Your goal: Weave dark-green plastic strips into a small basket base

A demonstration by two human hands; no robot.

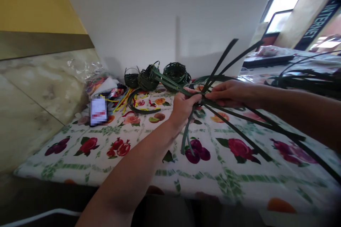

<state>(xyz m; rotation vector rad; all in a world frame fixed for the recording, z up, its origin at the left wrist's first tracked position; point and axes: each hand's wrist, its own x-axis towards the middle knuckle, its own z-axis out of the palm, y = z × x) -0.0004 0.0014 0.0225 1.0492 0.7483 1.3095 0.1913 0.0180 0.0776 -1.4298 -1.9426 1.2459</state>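
Observation:
Both of my hands meet above the table over a crossing of long dark green strips (pixel 234 115). My left hand (pixel 183 106) is closed, pinching the strips where they cross. My right hand (pixel 229 94) comes in from the right, fingers pressed together on the same crossing. Strip ends fan out up toward the wall, down over the cloth and off to the lower right. Two ends hang below my left hand.
The table carries a fruit-and-flower printed cloth (pixel 106 142). Several small dark woven baskets (pixel 151 76) stand at the back by the white wall. Beside them lie coloured strips (pixel 124 101), a dark hoop (pixel 138 108) and a plastic bag (pixel 90 74). More green strips (pixel 303 78) pile at the right.

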